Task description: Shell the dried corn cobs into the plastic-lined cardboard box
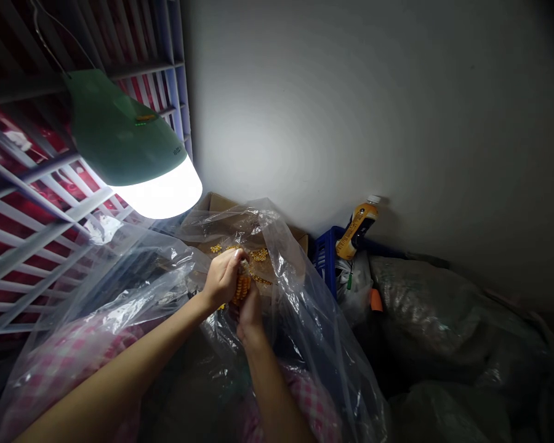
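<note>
Between my two hands is an ear of corn (242, 288), its orange-yellow kernels showing and a pale patch of bare cob near its top. My left hand (222, 275) is wrapped round the upper part. Around the lower end, my right hand (250, 312) is closed, its fingers partly hidden. Under the hands lies a clear plastic sheet (305, 301), spread over my lap and into a cardboard box (221, 203). Loose corn kernels (260, 255) lie in several small clusters on it.
A lit green lamp (124, 129) hangs at the upper left from a slatted plastic crate (166, 74). To the right, a bottle (357, 229) leans in a blue basket (324, 258). Large dark sacks (443, 314) fill the lower right. A pale wall (351, 111) stands behind.
</note>
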`<state>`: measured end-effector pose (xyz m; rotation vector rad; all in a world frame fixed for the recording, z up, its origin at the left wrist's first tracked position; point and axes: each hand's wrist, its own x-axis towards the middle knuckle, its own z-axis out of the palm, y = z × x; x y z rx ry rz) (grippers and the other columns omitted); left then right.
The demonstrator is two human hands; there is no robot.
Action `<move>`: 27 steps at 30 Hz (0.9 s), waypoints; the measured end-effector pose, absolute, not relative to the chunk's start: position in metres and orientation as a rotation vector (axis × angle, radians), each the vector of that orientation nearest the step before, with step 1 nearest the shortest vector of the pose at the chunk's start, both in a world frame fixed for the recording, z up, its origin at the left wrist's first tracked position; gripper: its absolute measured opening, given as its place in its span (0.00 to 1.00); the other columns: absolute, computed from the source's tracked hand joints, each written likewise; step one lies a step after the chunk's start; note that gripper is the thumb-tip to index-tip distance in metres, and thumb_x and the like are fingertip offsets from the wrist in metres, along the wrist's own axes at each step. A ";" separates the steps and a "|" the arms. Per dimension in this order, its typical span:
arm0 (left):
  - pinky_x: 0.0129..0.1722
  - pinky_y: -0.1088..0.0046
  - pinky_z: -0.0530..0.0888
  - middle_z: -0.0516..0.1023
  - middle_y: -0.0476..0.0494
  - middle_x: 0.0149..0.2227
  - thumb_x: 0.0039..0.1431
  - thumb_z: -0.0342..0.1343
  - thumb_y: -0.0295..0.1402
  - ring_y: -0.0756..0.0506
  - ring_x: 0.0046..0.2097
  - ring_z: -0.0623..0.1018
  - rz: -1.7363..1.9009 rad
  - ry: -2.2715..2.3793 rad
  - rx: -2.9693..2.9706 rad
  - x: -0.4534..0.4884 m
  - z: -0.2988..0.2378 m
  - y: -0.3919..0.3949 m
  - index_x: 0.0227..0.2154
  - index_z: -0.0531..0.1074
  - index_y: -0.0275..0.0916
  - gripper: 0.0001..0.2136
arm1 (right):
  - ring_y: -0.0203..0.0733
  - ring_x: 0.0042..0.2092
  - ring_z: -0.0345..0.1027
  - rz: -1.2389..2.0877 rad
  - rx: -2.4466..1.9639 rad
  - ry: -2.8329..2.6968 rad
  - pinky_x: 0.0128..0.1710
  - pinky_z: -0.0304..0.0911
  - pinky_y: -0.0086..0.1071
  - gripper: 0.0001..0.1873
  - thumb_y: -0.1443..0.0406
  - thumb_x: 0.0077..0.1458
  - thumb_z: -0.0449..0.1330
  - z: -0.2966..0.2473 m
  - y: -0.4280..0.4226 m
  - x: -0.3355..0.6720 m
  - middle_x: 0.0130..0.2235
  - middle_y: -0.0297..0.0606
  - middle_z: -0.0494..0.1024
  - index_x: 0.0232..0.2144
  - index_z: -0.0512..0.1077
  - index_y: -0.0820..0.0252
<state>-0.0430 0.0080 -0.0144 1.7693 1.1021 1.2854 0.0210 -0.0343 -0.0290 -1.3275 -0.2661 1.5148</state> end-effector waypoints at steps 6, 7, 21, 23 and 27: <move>0.34 0.74 0.64 0.68 0.47 0.25 0.61 0.34 0.33 0.50 0.29 0.68 1.222 1.061 1.872 -0.045 -0.014 0.010 0.25 0.65 0.37 0.17 | 0.28 0.12 0.40 1.683 -1.300 0.004 0.10 0.39 0.22 0.19 0.58 0.54 0.42 -0.023 -0.037 0.023 0.10 0.25 0.51 0.15 0.54 0.58; 0.34 0.74 0.64 0.68 0.46 0.25 0.61 0.34 0.33 0.50 0.29 0.68 1.213 1.057 1.883 -0.045 -0.014 0.011 0.25 0.65 0.37 0.17 | 0.28 0.11 0.39 1.699 -1.292 0.000 0.10 0.37 0.22 0.19 0.58 0.54 0.41 -0.024 -0.037 0.023 0.10 0.25 0.50 0.14 0.53 0.58; 0.35 0.72 0.65 0.69 0.45 0.26 0.61 0.34 0.36 0.48 0.31 0.69 1.166 1.067 1.876 -0.045 -0.018 0.008 0.26 0.65 0.38 0.17 | 0.27 0.13 0.32 1.930 -1.266 -0.041 0.12 0.30 0.21 0.23 0.58 0.54 0.37 -0.009 -0.042 0.033 0.09 0.26 0.45 0.10 0.50 0.58; 0.35 0.72 0.64 0.68 0.45 0.26 0.61 0.34 0.36 0.48 0.31 0.69 1.152 1.056 1.876 -0.045 -0.019 0.008 0.26 0.65 0.38 0.17 | 0.27 0.13 0.30 1.958 -1.296 -0.076 0.12 0.30 0.22 0.24 0.58 0.54 0.37 -0.009 -0.042 0.034 0.08 0.26 0.45 0.10 0.50 0.58; 0.35 0.72 0.64 0.68 0.45 0.26 0.61 0.33 0.36 0.48 0.30 0.68 1.133 1.038 1.871 -0.044 -0.023 0.008 0.26 0.65 0.37 0.17 | 0.27 0.13 0.30 2.000 -1.362 -0.135 0.12 0.31 0.22 0.25 0.59 0.55 0.35 -0.011 -0.043 0.038 0.08 0.27 0.45 0.10 0.51 0.58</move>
